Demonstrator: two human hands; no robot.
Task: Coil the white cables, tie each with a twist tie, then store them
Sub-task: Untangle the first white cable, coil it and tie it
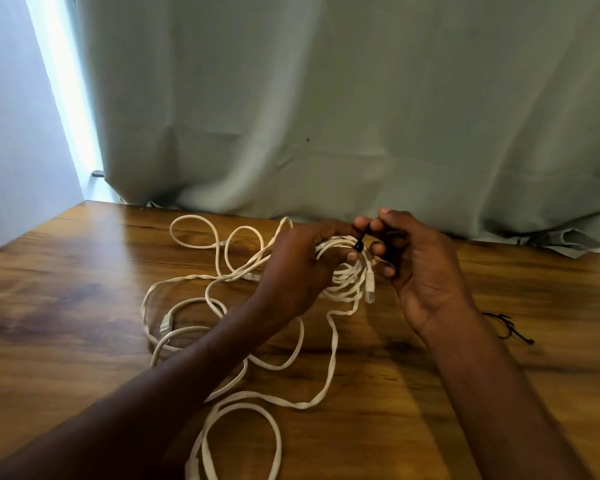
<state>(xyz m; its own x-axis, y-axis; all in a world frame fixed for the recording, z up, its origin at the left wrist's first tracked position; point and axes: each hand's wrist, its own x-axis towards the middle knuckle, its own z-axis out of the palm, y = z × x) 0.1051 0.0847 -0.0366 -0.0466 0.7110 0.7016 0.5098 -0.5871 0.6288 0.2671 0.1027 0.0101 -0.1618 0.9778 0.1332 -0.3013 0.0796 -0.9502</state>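
Note:
My left hand (302, 268) grips a small coil of white cable (349, 277) above the wooden table (84, 306). A clear plug (369, 287) hangs from that coil. A black twist tie (359, 244) wraps the coil's top, and my right hand (420, 265) pinches its end right beside my left fingertips. Loose white cables (222, 306) sprawl in loops across the table to the left and toward me, partly under my left forearm.
More black twist ties (510, 327) lie on the table right of my right wrist. A grey-green curtain (326, 116) hangs along the table's far edge. The table's left edge runs diagonally by a pale wall.

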